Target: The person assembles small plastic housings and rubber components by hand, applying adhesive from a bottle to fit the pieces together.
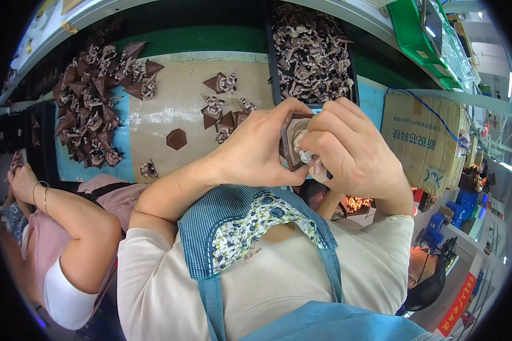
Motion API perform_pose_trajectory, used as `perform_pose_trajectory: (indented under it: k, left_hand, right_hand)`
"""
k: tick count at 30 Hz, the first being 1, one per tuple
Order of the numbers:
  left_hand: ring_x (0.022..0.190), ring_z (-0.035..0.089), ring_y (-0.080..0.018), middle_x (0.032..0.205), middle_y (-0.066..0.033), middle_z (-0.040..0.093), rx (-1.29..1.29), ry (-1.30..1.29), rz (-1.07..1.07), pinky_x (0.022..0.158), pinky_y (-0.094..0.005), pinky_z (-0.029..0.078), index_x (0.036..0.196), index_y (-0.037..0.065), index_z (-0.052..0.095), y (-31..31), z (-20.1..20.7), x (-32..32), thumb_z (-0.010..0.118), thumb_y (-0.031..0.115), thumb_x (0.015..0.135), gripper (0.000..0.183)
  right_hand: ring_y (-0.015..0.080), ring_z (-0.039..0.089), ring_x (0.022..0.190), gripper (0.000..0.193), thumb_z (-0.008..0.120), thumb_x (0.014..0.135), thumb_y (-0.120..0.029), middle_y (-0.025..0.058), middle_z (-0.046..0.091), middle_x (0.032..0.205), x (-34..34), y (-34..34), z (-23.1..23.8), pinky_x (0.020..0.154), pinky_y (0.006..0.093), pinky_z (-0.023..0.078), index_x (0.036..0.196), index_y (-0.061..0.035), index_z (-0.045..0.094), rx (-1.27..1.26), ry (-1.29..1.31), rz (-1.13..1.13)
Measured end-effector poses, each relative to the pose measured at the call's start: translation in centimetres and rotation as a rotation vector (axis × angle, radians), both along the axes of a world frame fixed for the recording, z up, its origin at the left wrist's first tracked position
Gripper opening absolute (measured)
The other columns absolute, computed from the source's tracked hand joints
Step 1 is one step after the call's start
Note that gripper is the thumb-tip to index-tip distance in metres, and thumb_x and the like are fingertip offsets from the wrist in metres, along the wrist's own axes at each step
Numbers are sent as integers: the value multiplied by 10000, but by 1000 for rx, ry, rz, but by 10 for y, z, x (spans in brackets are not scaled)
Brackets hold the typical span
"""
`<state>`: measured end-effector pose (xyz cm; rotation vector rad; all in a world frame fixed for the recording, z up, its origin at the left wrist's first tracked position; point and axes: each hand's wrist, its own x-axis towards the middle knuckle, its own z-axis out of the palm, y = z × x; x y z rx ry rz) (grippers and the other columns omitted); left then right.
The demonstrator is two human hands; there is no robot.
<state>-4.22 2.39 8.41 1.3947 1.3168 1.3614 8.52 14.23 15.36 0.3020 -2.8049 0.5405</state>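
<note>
Left hand (259,145) grips a brown base (293,141), right hand (351,149) a pale figure (305,156), near a filled black tray (272,62).

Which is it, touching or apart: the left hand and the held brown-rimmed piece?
Touching: the head view shows the left hand curled around the brown-rimmed piece, thumb against its lower edge.

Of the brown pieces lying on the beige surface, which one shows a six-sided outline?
The hexagonal piece lying alone just beyond the left forearm; its top looks bare, while the pointed pieces nearby lie with small figures.
</note>
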Motion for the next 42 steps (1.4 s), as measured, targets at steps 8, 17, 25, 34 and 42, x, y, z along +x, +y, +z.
perform_pose_trajectory:
  k: [8, 17, 25, 34, 42]
  left_hand:
    - [785, 641, -268, 840, -143, 616, 37, -141, -79, 719, -318, 499, 1058, -16, 448, 2, -4, -1, 745, 148, 587, 581]
    - [803, 556, -110, 948, -65, 529, -180, -853, -263, 687, -235, 486, 1167, -20, 380, 4, -32, -4, 749, 30, 685, 609]
    - [858, 586, -168, 1052, -105, 557, -358, -800, -111, 727, -274, 502, 1139, -43, 456, -31, -87, -23, 771, 91, 691, 564]
    - [811, 554, -138, 974, -74, 580, -670, -311, 763, 703, -268, 459, 1203, -4, 476, -78, -145, -77, 799, 283, 689, 672]
    - [1197, 426, -385, 1288, -275, 407, -641, 424, 523, 977, -445, 376, 1273, 27, 438, -42, -193, -55, 802, 457, 593, 883]
  right_hand:
    - [285, 458, 676, 355, 634, 503, -23, 117, 437, 767, -2, -1, -10, 580, 362, 398, 818, -14, 471, -290, 51, 48]
    - [320, 522, 919, 440, 638, 576, 51, 117, 538, 964, -6, 27, -15, 803, 373, 435, 1004, -15, 558, -386, -123, -47]
    - [311, 516, 1122, 511, 519, 662, 136, 123, 565, 1141, 12, 11, -93, 973, 405, 393, 1141, -38, 553, -542, 5, -223]
    - [283, 566, 940, 476, 617, 748, -16, 152, 521, 1107, 16, -18, -192, 846, 376, 453, 1194, -5, 451, -815, -344, -655]
    - [490, 301, 1251, 985, 732, 629, -22, 311, 197, 1398, 1, -76, -237, 1013, 465, 357, 1414, -37, 137, -759, -515, -689]
